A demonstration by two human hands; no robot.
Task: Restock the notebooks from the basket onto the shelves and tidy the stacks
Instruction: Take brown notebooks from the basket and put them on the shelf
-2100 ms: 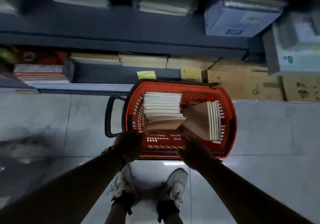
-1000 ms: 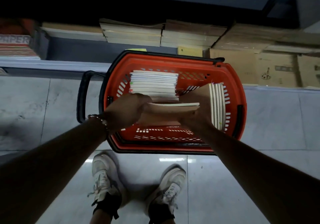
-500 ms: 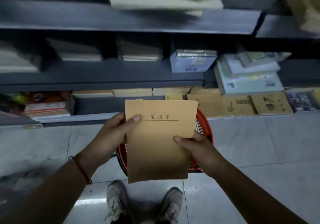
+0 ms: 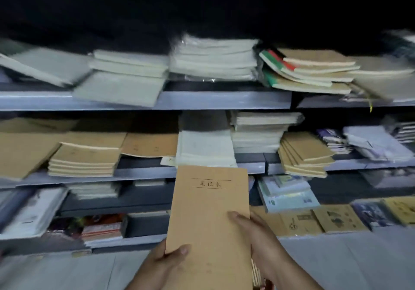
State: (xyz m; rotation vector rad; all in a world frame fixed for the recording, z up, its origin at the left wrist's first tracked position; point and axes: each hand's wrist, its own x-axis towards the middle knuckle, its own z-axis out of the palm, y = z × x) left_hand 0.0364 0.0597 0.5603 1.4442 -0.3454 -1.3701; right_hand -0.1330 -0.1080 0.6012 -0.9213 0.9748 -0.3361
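I hold a stack of brown kraft notebooks (image 4: 208, 218) upright in front of the shelves, cover with printed title facing me. My left hand (image 4: 166, 260) grips its lower left edge, thumb on the cover. My right hand (image 4: 258, 233) grips its right edge, thumb on the cover. The middle shelf (image 4: 143, 171) carries matching brown notebook stacks (image 4: 85, 157) at left and a fanned brown stack (image 4: 303, 155) at right. A sliver of the red basket (image 4: 263, 284) shows below my right hand.
The upper shelf (image 4: 224, 100) bears untidy white and cream pads, some overhanging its edge. A white pad stack (image 4: 205, 148) sits right behind the held notebooks. Lower shelves hold mixed booklets and packs. Grey tiled floor (image 4: 348, 262) lies below.
I lifted the notebooks out of the basket and raised them. My view tilted up from the floor to the shelves, and my left hand slid from the top left edge to the lower left.
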